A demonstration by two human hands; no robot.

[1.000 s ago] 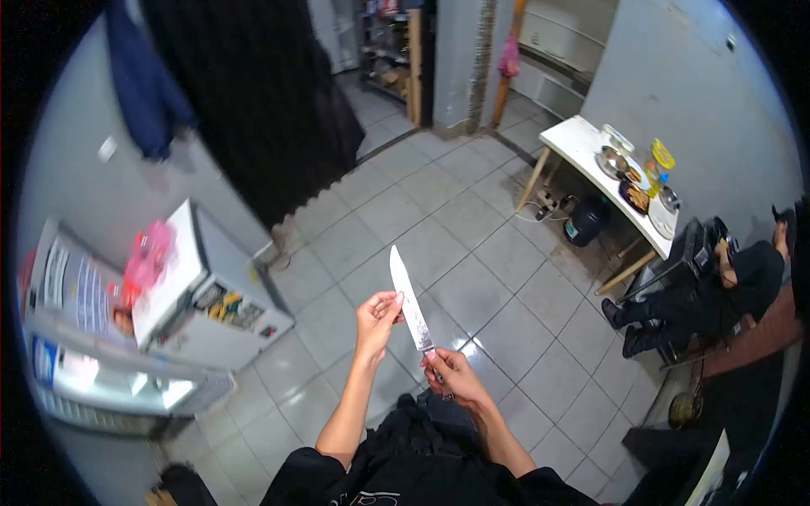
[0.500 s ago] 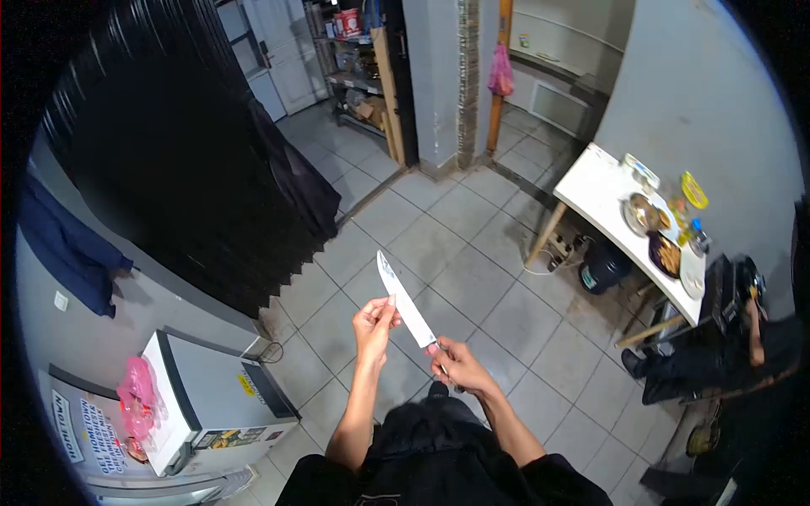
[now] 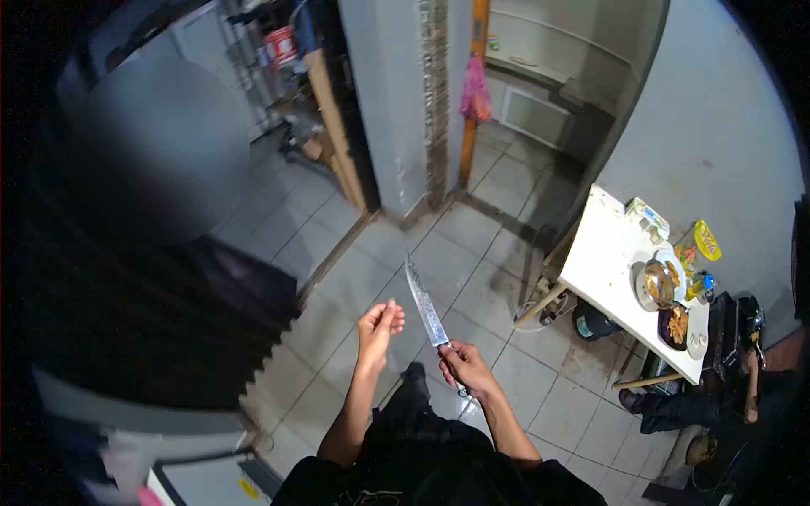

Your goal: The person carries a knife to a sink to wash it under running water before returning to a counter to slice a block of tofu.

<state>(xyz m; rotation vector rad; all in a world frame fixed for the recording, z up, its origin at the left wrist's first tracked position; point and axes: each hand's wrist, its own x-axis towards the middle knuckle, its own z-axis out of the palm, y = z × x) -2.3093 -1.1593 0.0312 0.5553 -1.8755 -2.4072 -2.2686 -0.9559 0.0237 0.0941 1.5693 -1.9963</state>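
White surface [image 3: 601, 261] at right against the grey wall, carrying a metal bowl [image 3: 655, 285], a dark plate of food [image 3: 675, 325] and a yellow packet [image 3: 708, 239]. Tiled floor [image 3: 354, 278] throughout; pink bag [image 3: 475, 91] hanging on an orange post [image 3: 471, 84]. Shelving [image 3: 291, 76] with a red-and-white tub [image 3: 280, 46] at upper left.

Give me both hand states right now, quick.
Left hand: open, empty, fingers together, close beside the knife blade but apart from it.
Right hand: closed on the knife handle, blade pointing up.

left hand [image 3: 379, 325] raised with fingers together, right hand [image 3: 462, 368] closed in a grip.
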